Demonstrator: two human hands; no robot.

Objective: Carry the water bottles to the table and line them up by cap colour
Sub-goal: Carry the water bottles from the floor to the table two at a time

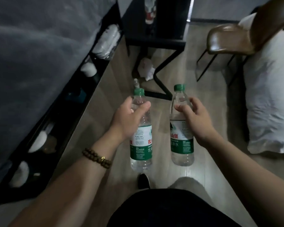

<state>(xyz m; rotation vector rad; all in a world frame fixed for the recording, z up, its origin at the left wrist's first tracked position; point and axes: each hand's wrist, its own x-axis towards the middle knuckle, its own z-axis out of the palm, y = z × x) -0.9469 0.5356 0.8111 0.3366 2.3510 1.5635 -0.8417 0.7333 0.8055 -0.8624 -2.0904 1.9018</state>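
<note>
step: carrying | left hand point(129, 118) grips green-capped clear plastic bottle point(140, 145) | right hand point(197, 118) grips second green-capped bottle point(181, 141) | next: probably set both on black table point(162, 42) ahead

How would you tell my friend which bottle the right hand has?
Find the brown leather chair on the right. Left of it and nearer, the right hand curls round a clear plastic water bottle with a green cap. Its green-capped twin bottle is in the left hand, whose wrist wears a brown bead bracelet; this wrist is bare.
</note>
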